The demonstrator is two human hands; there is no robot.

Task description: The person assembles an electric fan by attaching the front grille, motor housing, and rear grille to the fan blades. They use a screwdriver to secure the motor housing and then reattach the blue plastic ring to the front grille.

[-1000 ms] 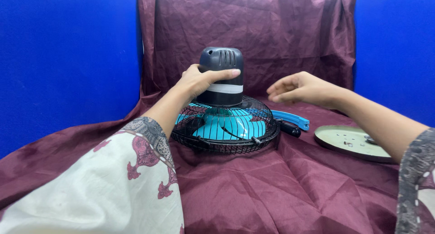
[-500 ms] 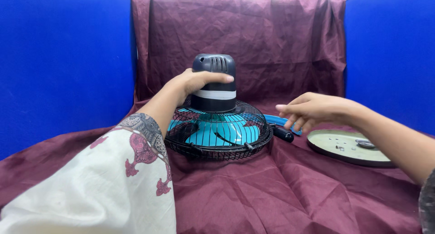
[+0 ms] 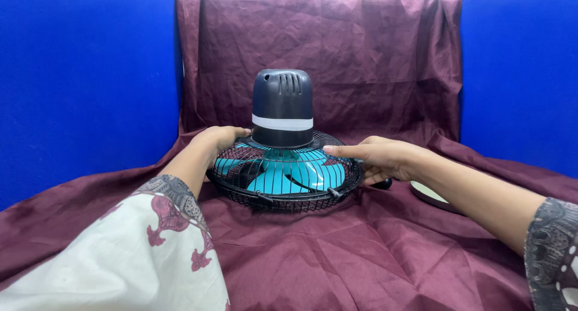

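I am looking down at a fan (image 3: pixel 283 160) lying face-down on the maroon cloth (image 3: pixel 361 251), its dark motor housing (image 3: pixel 282 106) standing upright, so the axis is running vertically between my two hands. My left hand (image 3: pixel 217 139) is resting on the left rim of the black wire grille (image 3: pixel 253 187), fingers loosely curled over it. My right hand (image 3: pixel 376 157) is lying flat on the right rim, fingers extended (neither is clamping anything). Both are sitting about equally near. Turquoise plastic blades (image 3: pixel 301 172) are showing through the bars.

Both hands (image 3: pixel 220 136) on fan cage (image 3: pixel 283 193) (face-down)
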